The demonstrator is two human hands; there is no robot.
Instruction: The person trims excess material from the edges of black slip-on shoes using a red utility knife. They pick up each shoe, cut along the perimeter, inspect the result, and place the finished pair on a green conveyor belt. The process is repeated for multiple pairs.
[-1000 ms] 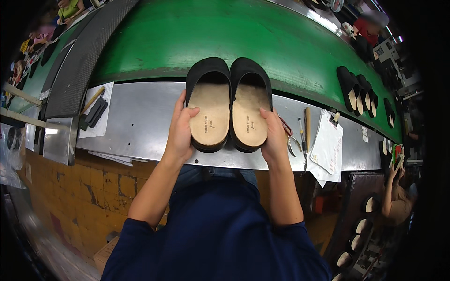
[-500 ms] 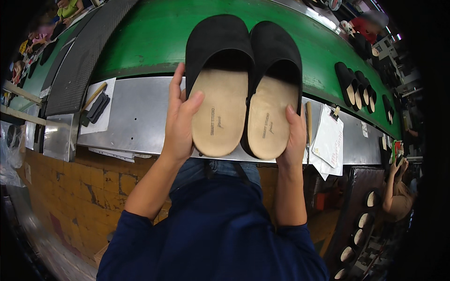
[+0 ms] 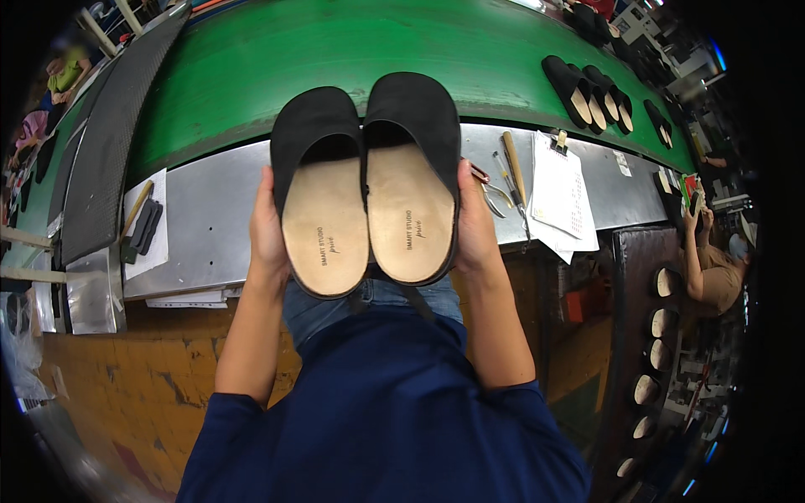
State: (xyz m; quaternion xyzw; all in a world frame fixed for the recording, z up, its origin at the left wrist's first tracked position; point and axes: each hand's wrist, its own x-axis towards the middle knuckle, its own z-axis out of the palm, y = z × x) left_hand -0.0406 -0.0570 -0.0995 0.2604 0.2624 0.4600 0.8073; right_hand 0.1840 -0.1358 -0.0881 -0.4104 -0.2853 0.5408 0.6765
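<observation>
Side by side over the front edge of the metal bench, a pair of black closed-toe clogs with beige insoles is held up, toes pointing away from me. My left hand point(image 3: 268, 230) is closed on the outer side of the left clog point(image 3: 325, 222). Around the outer side of the right clog point(image 3: 409, 210), my right hand point(image 3: 475, 226) is closed, its thumb up along the edge. The inner sides of the clogs touch. Most of my fingers are hidden beneath them.
A green conveyor belt point(image 3: 235, 92) runs behind the metal bench point(image 3: 226, 189), with several black clogs point(image 3: 579, 92) at its right. Right of me lie pliers point(image 3: 496, 197), a wooden-handled tool point(image 3: 513, 163) and clipped papers point(image 3: 558, 189). A brush point(image 3: 147, 226) lies left. A co-worker point(image 3: 713, 264) is at right.
The clogs have come lower and to the left in view, and their heels are now level. My left thumb has left the insole for the outer side. The pliers have come into sight.
</observation>
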